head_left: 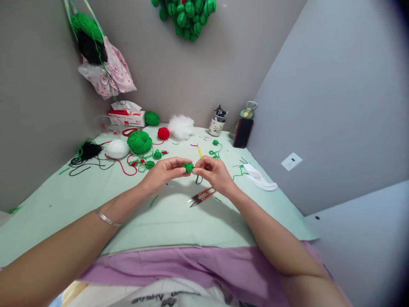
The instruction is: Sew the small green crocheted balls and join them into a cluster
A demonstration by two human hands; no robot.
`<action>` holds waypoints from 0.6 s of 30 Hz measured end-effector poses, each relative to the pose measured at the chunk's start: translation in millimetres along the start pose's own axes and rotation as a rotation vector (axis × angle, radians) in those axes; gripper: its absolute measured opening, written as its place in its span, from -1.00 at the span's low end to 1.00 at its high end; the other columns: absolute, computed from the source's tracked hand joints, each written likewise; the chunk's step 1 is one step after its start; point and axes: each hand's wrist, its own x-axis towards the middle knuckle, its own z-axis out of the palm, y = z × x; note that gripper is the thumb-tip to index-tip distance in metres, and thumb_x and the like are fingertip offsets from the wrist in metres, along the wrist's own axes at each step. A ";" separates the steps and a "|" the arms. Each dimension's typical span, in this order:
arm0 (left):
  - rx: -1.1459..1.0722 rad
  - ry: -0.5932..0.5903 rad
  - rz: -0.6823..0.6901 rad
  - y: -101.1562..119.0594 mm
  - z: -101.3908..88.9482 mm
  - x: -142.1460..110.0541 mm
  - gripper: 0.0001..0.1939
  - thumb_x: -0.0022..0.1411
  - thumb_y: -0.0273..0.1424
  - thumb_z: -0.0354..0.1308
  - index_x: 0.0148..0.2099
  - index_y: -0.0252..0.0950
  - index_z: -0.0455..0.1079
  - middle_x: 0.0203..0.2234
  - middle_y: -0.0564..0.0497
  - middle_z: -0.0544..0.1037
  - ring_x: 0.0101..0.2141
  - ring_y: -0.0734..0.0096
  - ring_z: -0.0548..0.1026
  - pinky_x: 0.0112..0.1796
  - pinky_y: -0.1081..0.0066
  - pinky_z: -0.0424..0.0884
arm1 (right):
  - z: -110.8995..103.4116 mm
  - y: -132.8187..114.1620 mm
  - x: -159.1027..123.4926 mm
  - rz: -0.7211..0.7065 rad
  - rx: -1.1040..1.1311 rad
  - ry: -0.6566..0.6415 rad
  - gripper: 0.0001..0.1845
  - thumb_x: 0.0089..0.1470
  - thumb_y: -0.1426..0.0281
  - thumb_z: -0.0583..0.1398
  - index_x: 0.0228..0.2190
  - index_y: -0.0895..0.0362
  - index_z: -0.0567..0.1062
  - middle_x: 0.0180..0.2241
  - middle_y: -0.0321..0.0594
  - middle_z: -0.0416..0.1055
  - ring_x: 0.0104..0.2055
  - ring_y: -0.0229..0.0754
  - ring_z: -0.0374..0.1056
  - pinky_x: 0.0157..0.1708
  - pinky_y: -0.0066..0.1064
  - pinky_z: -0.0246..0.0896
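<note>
My left hand point(166, 172) is closed around one side of a small green crocheted ball point(188, 168), held above the table. Pinched at the ball's right side, my right hand point(213, 172) grips a thin black yarn point(198, 179), which hangs in a loop below the fingers. Whether a needle is also in that pinch is too small to tell. Under my right hand lie thread snips point(202, 197) with orange-red handles, their blades pointing left. A yellow-handled crochet hook point(200, 152) rests just beyond my hands.
Left lie a green yarn ball point(139, 142), white yarn point(116, 149) and black yarn strands point(90, 150). Behind are red yarn point(163, 133), white stuffing point(181, 127), a tissue box point(127, 117), a jar point(217, 125) and a phone point(243, 133). A white strip point(260, 179) lies right. Walls enclose the table.
</note>
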 end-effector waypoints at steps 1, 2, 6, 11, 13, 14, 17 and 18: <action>-0.003 0.006 0.003 -0.4 0.3 -0.1 -0.60 0.09 -0.25 0.38 -0.02 -0.21 0.55 -0.10 -0.05 0.63 -0.10 0.15 0.58 0.10 0.10 0.35 | -0.6 -0.4 0.3 -0.005 -0.011 0.005 -0.73 0.01 0.21 0.34 -0.49 0.14 0.47 -0.51 -0.31 0.34 -0.49 -0.30 0.14 -0.48 -0.42 0.05; -0.005 0.011 0.004 -0.6 0.5 -0.1 -0.60 0.09 -0.24 0.38 -0.01 -0.21 0.55 -0.08 -0.06 0.62 -0.09 0.15 0.57 0.10 0.10 0.35 | -1.8 -1.1 0.6 -0.020 -0.030 0.002 -0.76 0.02 0.23 0.33 -0.48 0.14 0.49 -0.49 -0.30 0.35 -0.47 -0.30 0.15 -0.47 -0.42 0.06; -0.008 0.014 0.007 -0.6 -0.6 0.3 -0.61 0.09 -0.24 0.38 -0.02 -0.20 0.55 -0.06 -0.05 0.61 -0.09 0.17 0.57 0.10 0.12 0.35 | -9.9 -5.7 0.6 -0.070 -0.079 -0.065 -0.87 0.09 0.32 0.28 -0.37 0.12 0.59 -0.42 -0.26 0.34 -0.41 -0.27 0.21 -0.39 -0.39 0.13; 0.024 0.013 0.008 1.0 -3.4 0.8 -0.60 0.10 -0.25 0.37 0.00 -0.21 0.55 -0.08 -0.08 0.62 -0.09 0.14 0.58 0.10 0.10 0.35 | -19.4 -7.6 1.0 -0.050 -0.027 -0.146 -0.84 0.10 0.32 0.26 -0.30 0.09 0.63 -0.39 -0.25 0.35 -0.44 -0.30 0.25 -0.38 -0.38 0.20; 0.034 0.013 0.001 1.4 -3.9 0.9 -0.60 0.09 -0.25 0.37 -0.01 -0.21 0.55 -0.10 -0.08 0.63 -0.09 0.13 0.57 0.09 0.09 0.34 | -21.7 -6.6 2.2 -0.044 -0.022 -0.155 -0.85 0.08 0.32 0.28 -0.30 0.09 0.64 -0.39 -0.25 0.38 -0.44 -0.30 0.25 -0.38 -0.39 0.20; 0.037 0.011 -0.004 1.3 -3.9 0.8 -0.60 0.09 -0.25 0.37 -0.01 -0.21 0.55 -0.11 -0.08 0.63 -0.09 0.13 0.57 0.09 0.10 0.34 | -22.1 -5.9 2.8 -0.033 -0.013 -0.159 -0.85 0.07 0.32 0.28 -0.31 0.10 0.64 -0.39 -0.25 0.40 -0.44 -0.30 0.25 -0.39 -0.39 0.19; 0.041 0.014 -0.012 -0.5 -2.9 0.7 -0.61 0.09 -0.25 0.37 -0.01 -0.19 0.56 -0.12 -0.05 0.63 -0.11 0.16 0.57 0.08 0.13 0.34 | -19.6 -4.2 4.4 0.044 0.046 -0.169 -0.86 0.03 0.32 0.31 -0.36 0.14 0.61 -0.42 -0.27 0.43 -0.49 -0.33 0.24 -0.43 -0.41 0.19; 0.042 0.025 -0.010 -1.4 -2.2 0.6 -0.62 0.09 -0.25 0.37 -0.02 -0.19 0.56 -0.13 -0.04 0.63 -0.12 0.18 0.58 0.07 0.14 0.35 | -17.4 -3.7 4.6 0.073 0.071 -0.160 -0.85 0.01 0.32 0.32 -0.38 0.15 0.58 -0.44 -0.28 0.43 -0.51 -0.34 0.24 -0.45 -0.42 0.19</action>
